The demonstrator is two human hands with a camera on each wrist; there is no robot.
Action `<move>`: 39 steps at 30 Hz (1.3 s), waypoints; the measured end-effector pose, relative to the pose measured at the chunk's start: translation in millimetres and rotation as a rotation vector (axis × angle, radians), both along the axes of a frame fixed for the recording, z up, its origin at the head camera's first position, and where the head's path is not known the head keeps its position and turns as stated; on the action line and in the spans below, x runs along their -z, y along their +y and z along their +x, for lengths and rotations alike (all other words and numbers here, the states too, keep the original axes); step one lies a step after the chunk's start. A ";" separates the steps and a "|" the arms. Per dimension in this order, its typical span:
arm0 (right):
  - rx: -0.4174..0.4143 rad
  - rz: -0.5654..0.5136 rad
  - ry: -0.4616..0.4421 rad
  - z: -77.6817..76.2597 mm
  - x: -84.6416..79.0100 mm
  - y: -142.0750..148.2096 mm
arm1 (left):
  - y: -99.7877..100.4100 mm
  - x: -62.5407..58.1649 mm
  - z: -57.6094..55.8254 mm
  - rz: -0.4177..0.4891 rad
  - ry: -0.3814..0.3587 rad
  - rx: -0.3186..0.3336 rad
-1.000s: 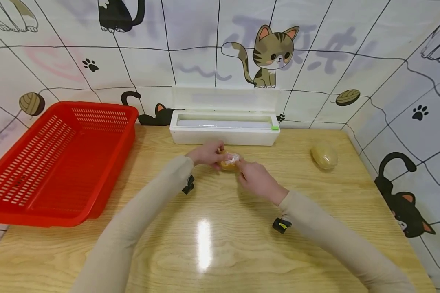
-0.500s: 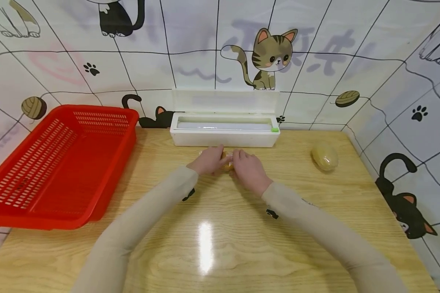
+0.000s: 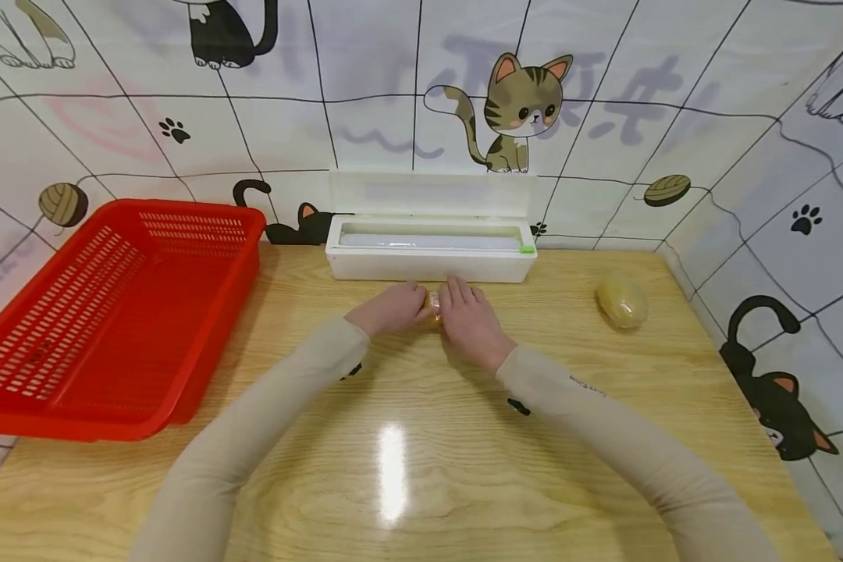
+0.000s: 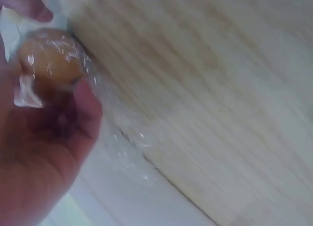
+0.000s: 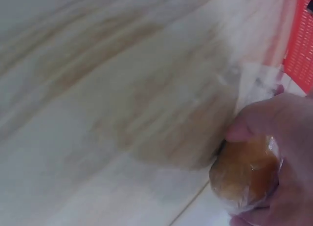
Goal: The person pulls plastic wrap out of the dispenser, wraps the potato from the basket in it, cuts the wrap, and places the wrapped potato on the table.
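Note:
A small orange-brown roundish item (image 3: 434, 309) wrapped in clear plastic film is mostly hidden between the two hands, in front of the white box. My left hand (image 3: 393, 308) grips it from the left; the left wrist view shows curled fingers against the wrapped item (image 4: 51, 59), with loose film trailing beyond them. From the right, my right hand (image 3: 472, 321) holds the other side. In the right wrist view, thumb and fingers lie around the item (image 5: 244, 169), and film sticks out past the thumb.
A white film dispenser box (image 3: 428, 265) stands lid-up against the back wall. The red basket (image 3: 183, 382) is on the left. A yellowish film-wrapped oval item (image 3: 621, 300) lies on the wooden table (image 3: 464, 484) at right.
Over the last second the right hand has shifted left and now covers more of the wrapped item. Since half a second ago, the left hand has moved slightly left.

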State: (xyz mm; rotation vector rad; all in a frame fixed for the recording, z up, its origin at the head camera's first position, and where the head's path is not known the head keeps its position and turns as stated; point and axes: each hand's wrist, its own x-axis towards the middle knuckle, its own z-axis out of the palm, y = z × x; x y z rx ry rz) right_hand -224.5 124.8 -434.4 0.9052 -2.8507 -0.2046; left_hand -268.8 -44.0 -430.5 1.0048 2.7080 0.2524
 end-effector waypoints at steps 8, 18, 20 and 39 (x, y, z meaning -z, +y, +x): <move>-0.060 -0.041 -0.062 -10.0 -3.6 -4.0 | 2.5 -8.5 6.1 -0.166 0.039 0.005; -0.060 -0.175 -0.221 -20.1 2.3 0.2 | -40.4 -17.3 -6.5 -0.044 -0.172 -0.190; -0.063 -0.197 -0.241 -21.1 2.9 1.8 | -49.7 -14.0 -9.1 0.024 -0.221 -0.183; -0.207 -0.195 -0.221 -21.0 3.5 11.2 | -60.4 -15.3 -5.5 0.206 -0.475 -0.180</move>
